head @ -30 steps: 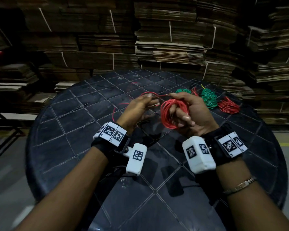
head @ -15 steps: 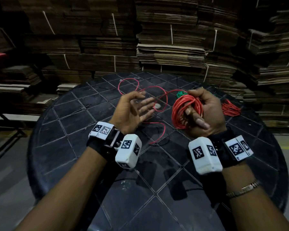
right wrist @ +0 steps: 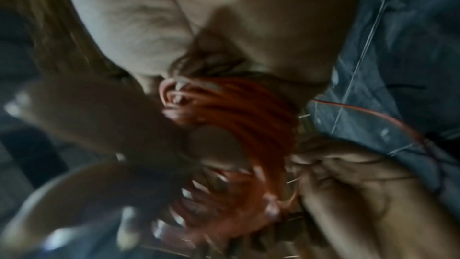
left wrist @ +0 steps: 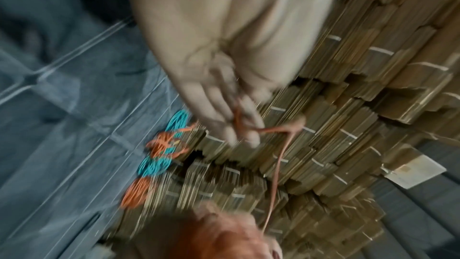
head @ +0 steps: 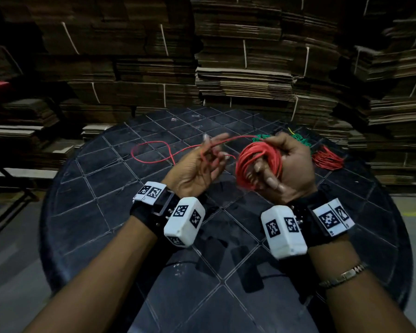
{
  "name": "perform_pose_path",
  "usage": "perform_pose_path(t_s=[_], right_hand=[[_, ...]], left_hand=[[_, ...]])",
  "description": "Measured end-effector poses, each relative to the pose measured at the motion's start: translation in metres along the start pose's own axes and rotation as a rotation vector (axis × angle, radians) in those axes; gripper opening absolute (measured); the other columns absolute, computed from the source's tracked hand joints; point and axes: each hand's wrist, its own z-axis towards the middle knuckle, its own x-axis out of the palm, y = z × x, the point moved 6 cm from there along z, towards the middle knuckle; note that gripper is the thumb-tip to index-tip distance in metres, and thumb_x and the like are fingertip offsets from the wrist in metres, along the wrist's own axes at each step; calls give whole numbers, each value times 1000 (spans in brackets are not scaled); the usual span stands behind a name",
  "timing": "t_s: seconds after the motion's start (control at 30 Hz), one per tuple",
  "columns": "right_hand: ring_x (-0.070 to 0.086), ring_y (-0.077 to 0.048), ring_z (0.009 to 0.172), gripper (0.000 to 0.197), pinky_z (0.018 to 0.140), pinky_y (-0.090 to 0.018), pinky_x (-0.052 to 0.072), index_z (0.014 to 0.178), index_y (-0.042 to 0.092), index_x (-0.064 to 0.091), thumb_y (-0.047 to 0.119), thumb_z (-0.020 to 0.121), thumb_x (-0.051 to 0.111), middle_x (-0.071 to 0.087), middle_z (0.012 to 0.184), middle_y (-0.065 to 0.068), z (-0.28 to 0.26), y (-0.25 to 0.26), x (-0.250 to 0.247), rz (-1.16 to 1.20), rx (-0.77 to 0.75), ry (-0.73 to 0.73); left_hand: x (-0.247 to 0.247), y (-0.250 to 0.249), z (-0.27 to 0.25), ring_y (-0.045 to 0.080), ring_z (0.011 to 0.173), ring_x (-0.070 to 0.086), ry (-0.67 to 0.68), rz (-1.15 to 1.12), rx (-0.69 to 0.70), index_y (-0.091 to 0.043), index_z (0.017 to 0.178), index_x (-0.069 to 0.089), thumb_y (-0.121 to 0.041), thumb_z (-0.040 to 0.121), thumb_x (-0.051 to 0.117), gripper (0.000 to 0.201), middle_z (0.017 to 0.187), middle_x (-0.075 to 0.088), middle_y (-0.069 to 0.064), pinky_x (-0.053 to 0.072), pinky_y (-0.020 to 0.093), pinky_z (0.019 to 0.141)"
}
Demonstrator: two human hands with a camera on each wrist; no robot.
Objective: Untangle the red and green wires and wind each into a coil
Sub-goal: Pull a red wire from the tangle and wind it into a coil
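My right hand grips a thick red wire coil above the round black table; the coil is blurred in the right wrist view. My left hand, palm up beside the coil, pinches the loose red wire, which runs from its fingers to the coil's top. In the left wrist view the strand crosses the fingers of the left hand. The wire's slack lies in a loop on the table, left of the hands.
Finished green coils and a red coil lie at the table's far right edge, seen also as green coils and a red coil. Stacks of flattened cardboard wall in the back.
The left hand opened away from the coil, then took the strand between its fingers and raised it to the coil's top. The slack loops on the table have shrunk and shifted left.
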Motion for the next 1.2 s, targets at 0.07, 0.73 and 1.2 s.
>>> perform_pose_path(t_s=[0.07, 0.73, 1.2], right_hand=[[34, -14, 23, 62, 33, -16, 36, 55, 0, 61, 30, 99, 28, 37, 30, -4, -4, 16, -8, 179, -170, -89], [54, -13, 63, 25, 56, -24, 38, 89, 11, 71, 31, 98, 62, 64, 68, 0, 23, -9, -58, -1159, 166, -474], [35, -12, 27, 64, 42, -24, 17, 72, -3, 72, 56, 93, 59, 52, 42, -11, 7, -45, -15, -816, 357, -13]], left_hand=[[-18, 0, 4, 2, 56, 64, -148, -47, -21, -8, 116, 69, -39, 110, 42, 41, 63, 60, -7, 59, 20, 56], [-6, -19, -5, 32, 96, 78, 14, -96, 53, -7, 95, 63, -25, 111, 42, 32, 103, 79, 15, 64, 34, 83], [-44, -27, 9, 8, 53, 68, -200, -297, 40, -13, 89, 62, -21, 108, 49, 25, 66, 68, -1, 50, 12, 49]])
